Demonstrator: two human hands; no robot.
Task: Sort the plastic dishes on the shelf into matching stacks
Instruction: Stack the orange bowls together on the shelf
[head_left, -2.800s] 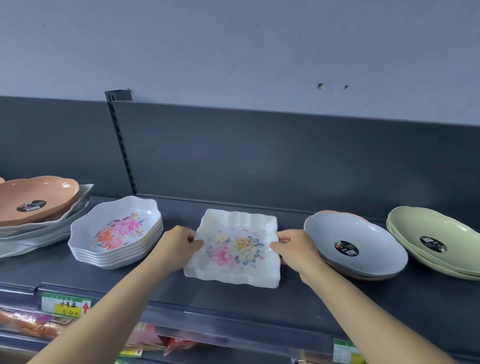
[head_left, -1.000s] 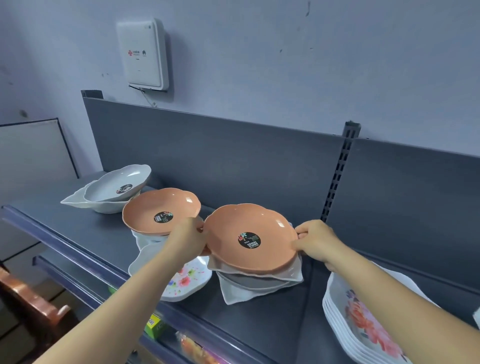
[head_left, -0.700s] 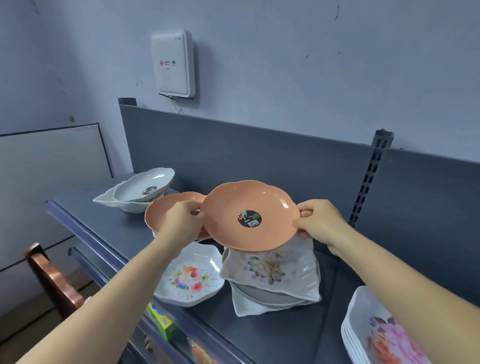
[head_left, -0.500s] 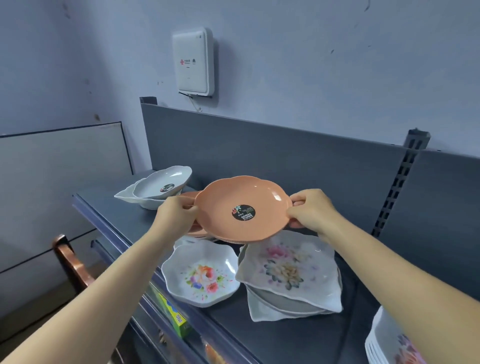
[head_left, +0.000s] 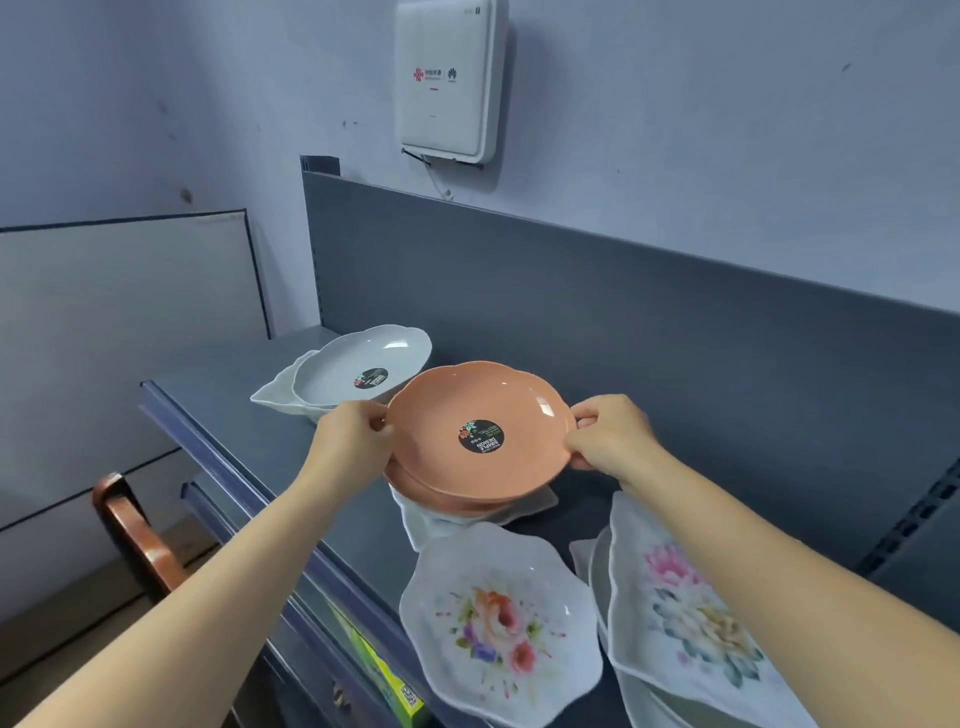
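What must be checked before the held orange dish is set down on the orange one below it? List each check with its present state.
1. The left hand and right hand pinch opposite rims of the held orange dish: ok.
2. The lower orange dish beneath matches in colour: ok.
3. Scalloped rims lined up: cannot tell.
4. Pile is all one kind: not ok, a white dish lies under the lower orange dish.
5. The floral dish is clear of the pile: cannot tell.
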